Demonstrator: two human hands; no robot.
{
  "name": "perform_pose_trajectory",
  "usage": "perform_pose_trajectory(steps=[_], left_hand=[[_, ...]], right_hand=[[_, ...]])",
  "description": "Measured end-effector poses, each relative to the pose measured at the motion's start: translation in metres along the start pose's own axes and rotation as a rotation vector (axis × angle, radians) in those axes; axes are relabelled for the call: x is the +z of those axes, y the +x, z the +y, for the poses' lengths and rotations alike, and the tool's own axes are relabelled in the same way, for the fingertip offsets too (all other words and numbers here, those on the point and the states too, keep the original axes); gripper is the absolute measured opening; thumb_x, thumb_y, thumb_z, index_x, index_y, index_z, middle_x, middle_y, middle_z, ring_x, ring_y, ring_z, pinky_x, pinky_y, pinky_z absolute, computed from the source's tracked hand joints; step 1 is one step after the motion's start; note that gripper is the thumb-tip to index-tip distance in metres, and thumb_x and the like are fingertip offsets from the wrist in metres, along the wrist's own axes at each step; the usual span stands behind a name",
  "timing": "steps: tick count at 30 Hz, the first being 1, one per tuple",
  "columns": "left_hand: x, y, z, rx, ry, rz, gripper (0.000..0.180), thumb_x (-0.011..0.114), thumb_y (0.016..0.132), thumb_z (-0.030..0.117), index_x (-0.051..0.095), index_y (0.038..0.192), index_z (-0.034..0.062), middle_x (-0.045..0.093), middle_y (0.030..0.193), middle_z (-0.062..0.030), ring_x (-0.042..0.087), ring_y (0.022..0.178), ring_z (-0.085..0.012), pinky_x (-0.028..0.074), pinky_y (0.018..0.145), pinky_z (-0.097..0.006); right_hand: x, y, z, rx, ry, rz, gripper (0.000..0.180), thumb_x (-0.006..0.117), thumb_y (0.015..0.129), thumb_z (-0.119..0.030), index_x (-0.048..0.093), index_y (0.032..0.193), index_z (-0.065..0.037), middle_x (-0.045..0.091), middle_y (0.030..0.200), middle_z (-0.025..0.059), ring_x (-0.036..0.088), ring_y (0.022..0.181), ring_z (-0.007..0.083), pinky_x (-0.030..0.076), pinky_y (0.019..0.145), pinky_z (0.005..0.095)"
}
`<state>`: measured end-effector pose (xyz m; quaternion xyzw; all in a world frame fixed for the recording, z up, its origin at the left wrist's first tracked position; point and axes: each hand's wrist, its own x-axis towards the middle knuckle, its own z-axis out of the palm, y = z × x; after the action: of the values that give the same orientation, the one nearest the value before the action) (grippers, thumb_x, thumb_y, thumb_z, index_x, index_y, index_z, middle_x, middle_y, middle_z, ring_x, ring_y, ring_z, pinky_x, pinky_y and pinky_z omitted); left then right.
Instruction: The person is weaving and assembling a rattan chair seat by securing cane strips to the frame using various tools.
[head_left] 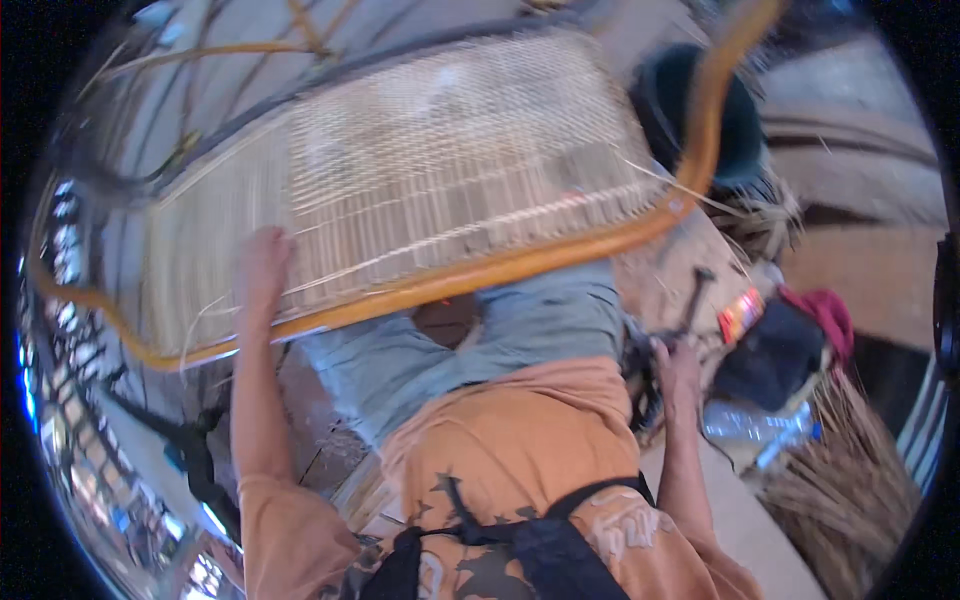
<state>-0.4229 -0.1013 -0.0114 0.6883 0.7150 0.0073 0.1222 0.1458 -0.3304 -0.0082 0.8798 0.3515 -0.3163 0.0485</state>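
A large woven cane panel [440, 160] in a bent orange frame [520, 262] lies tilted across my lap. My left hand [264, 265] rests on the weave near the frame's lower left edge, fingers laid flat on the strands. My right hand [677, 362] is down at my right side, closed around the handle of a dark metal tool [693, 300] that sticks up from it. Loose cane strands poke out along the panel's right edge.
A dark round bucket [700, 110] stands behind the frame at the upper right. To my right lie a dark cloth bundle [775, 350], a red cloth [825, 310], a clear plastic bottle [750, 425] and a heap of dry cane strips [850, 480].
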Motion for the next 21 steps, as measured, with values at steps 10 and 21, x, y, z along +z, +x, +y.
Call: perform_pose_trajectory(steps=[10,21], left_hand=[[-0.011,0.005,0.054,-0.276,-0.319,-0.151,0.039,0.059,0.086,0.041,0.061,0.091,0.0023,0.066,0.085,-0.0183,0.063,0.084,-0.0358,0.048,0.074,-0.044],[0.019,0.008,0.044,-0.273,-0.253,0.066,0.039,0.059,0.087,0.041,0.058,0.08,0.0027,0.061,0.064,-0.0148,0.062,0.062,-0.0303,0.047,0.06,-0.042]], right_hand=[[-0.023,0.03,0.023,-0.107,0.861,0.181,0.035,0.042,0.094,-0.026,0.058,0.114,-0.002,0.059,0.075,0.0085,0.055,0.06,0.0179,0.044,0.058,0.0292],[-0.129,0.056,-0.224,-0.508,0.029,-0.374,0.033,0.061,0.086,-0.017,0.056,0.115,-0.003,0.056,0.069,0.0065,0.053,0.061,0.0118,0.045,0.058,0.0276]])
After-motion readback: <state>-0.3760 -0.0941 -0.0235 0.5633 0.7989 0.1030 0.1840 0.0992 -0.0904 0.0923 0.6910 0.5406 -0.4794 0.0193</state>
